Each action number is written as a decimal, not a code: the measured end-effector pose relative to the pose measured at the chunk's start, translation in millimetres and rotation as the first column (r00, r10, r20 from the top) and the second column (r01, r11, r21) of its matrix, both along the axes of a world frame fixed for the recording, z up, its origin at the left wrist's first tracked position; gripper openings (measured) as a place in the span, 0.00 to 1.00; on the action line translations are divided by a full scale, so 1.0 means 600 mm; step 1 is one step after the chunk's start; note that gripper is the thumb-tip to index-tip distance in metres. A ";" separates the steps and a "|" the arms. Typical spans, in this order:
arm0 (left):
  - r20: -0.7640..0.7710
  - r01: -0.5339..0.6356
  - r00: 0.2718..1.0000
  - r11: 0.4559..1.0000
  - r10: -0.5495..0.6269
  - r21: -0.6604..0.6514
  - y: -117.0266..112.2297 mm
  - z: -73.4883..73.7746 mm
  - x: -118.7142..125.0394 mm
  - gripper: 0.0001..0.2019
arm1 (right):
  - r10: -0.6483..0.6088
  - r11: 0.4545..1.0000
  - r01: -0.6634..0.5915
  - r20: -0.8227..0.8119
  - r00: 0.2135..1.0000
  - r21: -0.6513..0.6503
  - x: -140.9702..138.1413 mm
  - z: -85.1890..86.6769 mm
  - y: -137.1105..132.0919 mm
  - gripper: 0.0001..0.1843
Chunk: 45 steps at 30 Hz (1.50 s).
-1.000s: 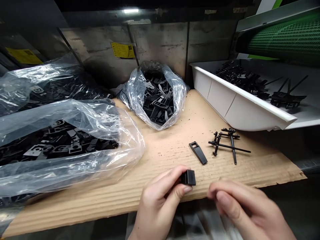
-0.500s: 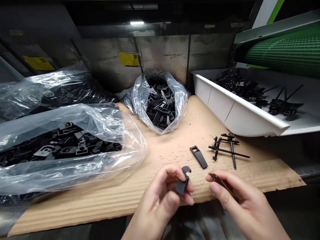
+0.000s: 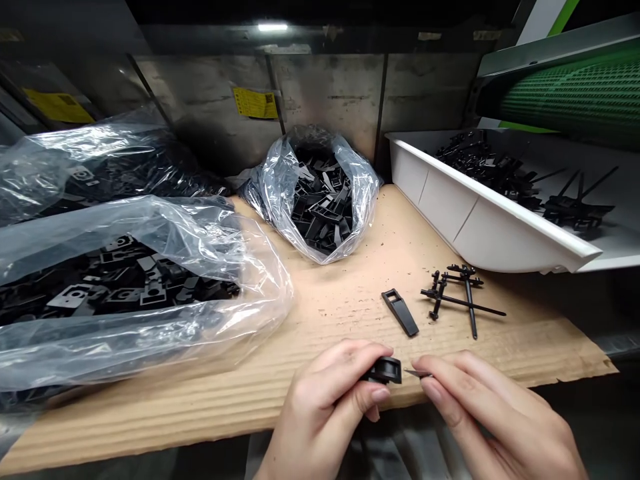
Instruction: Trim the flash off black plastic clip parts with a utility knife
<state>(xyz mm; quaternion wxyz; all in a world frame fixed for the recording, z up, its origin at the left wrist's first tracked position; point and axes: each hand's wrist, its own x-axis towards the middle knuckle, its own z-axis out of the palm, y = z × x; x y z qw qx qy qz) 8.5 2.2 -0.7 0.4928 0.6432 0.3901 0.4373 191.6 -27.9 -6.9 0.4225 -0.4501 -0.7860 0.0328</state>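
My left hand (image 3: 327, 413) pinches a small black plastic clip (image 3: 385, 370) between thumb and fingers at the front edge of the cardboard sheet (image 3: 345, 300). My right hand (image 3: 493, 417) is closed on a thin flat metal strip (image 3: 417, 373), whose tip points at the clip and almost touches it. A flat black wedge-shaped part (image 3: 400, 312) lies on the cardboard just beyond my hands. A black plastic sprue (image 3: 460, 297) with thin rods lies to its right.
A clear bag of black parts (image 3: 323, 197) stands open at the back centre. Two larger clear bags of black parts (image 3: 125, 280) fill the left side. A white tray (image 3: 480, 213) holding black sprues sits at the right, under a green conveyor (image 3: 570, 87).
My left hand has turned the clip from upright to lying flat and lowered it. My right hand has brought the metal strip in close to the clip.
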 end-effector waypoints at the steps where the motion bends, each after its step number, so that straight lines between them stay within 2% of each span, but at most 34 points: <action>1: 0.005 0.008 1.000 1.000 -0.009 0.008 0.000 0.000 0.001 0.14 | -0.005 1.000 0.005 0.027 1.000 0.001 0.000 0.000 0.001 0.11; 12: 0.027 0.014 1.000 1.000 -0.014 0.019 -0.001 0.000 0.003 0.15 | -0.048 0.998 0.044 0.110 0.993 0.039 0.001 -0.008 0.006 0.13; 16: 0.047 0.018 0.999 0.998 -0.021 0.063 0.001 0.000 0.004 0.17 | 0.022 0.993 -0.025 -0.031 0.999 -0.112 -0.008 -0.003 0.004 0.09; 20: 0.060 0.042 0.997 0.992 -0.049 0.118 0.003 0.000 0.004 0.17 | 0.042 0.980 -0.053 -0.060 0.997 -0.192 -0.011 0.003 -0.002 0.08; 24: 0.051 0.045 0.997 0.990 -0.052 0.131 0.002 0.000 0.003 0.17 | 0.030 0.987 -0.042 -0.078 0.997 -0.156 -0.007 0.005 -0.003 0.08; 29: 0.027 0.044 0.998 0.986 -0.049 0.163 0.002 0.000 0.005 0.17 | 0.028 0.999 -0.028 0.006 1.000 -0.023 0.000 0.001 -0.001 0.09; 36: 0.040 0.050 0.998 0.982 -0.058 0.180 0.002 -0.002 0.004 0.16 | 0.088 0.994 -0.090 -0.032 0.996 -0.066 -0.006 -0.006 -0.007 0.09; 38: 0.036 0.071 0.996 0.982 -0.079 0.174 0.002 -0.001 0.003 0.16 | 0.098 0.986 -0.104 -0.056 0.994 -0.126 -0.007 -0.001 -0.006 0.09; 40: 0.022 0.113 0.993 0.977 -0.118 0.178 0.002 0.000 0.002 0.16 | 0.118 0.955 -0.146 -0.121 0.986 -0.256 -0.005 0.011 -0.003 0.09; 41: 0.011 0.133 0.990 0.974 -0.137 0.185 0.002 0.001 0.002 0.16 | 0.144 0.922 -0.190 -0.156 0.977 -0.338 -0.003 0.019 0.001 0.11; 43: -0.009 0.152 0.988 0.966 -0.154 0.208 0.003 0.002 0.001 0.17 | 0.232 0.816 -0.302 -0.199 0.952 -0.492 0.004 0.034 0.007 0.15; 45: -0.027 0.143 0.990 0.964 -0.140 0.223 0.003 0.003 0.001 0.17 | 0.343 0.685 -0.396 -0.208 0.916 -0.612 0.014 0.045 0.012 0.16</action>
